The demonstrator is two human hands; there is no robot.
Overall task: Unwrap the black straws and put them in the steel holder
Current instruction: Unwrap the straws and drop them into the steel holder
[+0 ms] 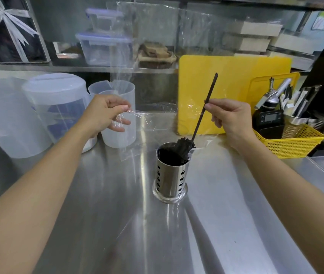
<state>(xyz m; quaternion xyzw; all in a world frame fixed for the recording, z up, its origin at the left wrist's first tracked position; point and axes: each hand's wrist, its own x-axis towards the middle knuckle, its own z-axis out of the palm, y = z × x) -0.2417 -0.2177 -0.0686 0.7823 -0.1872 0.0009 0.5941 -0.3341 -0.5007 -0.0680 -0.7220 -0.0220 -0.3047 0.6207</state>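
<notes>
A perforated steel holder [170,176] stands upright mid-counter with several black straws [185,148] leaning in it toward its right rim. My right hand [231,117] pinches one long black straw [206,104] near its middle; the straw tilts, its lower end over the holder and its top pointing up and right. My left hand [105,113] grips a crumpled clear plastic wrapper [135,115], which stretches rightward toward the straw. Another clear wrapper piece [129,153] lies on the counter left of the holder.
Translucent jugs [117,115] and a lidded pitcher [58,107] stand at the left. A yellow cutting board [232,80] leans at the back. A yellow basket [293,141] of utensils sits at the right. Lidded boxes sit on the rear shelf.
</notes>
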